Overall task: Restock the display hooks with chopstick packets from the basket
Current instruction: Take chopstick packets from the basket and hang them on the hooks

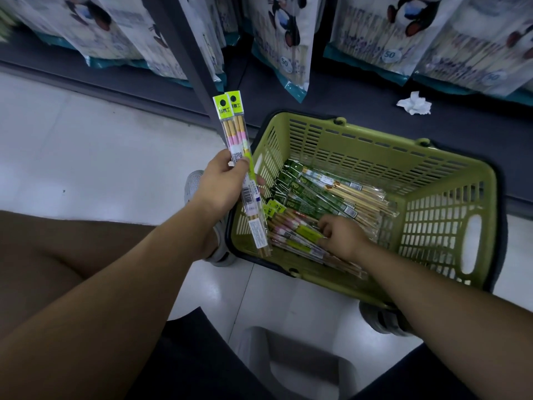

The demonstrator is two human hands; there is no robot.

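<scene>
left hand (225,183) grips 2 chopstick packets (232,131), raised just left of basket (450,166). right hand (344,238) pinches loose packet (302,232) in pile inside basket. risk: slick sleeves could slide from left grip when 3rd is added.

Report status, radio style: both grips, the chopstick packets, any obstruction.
Left grip holds two packets, headers up, beside basket. Right grip in basket, pinching another packet. Nothing blocking; crumpled tissue on shelf ledge.

Basket (360,145): on floor, before shelf base (331,90).
In basket: chopstick packets (331,194); right hand (343,238) grips the nearest.
Left of basket: left hand (222,183) holding two packets (235,131).
On shelf base, behind basket: tissue (414,103); bags (288,39) behind it.
</scene>
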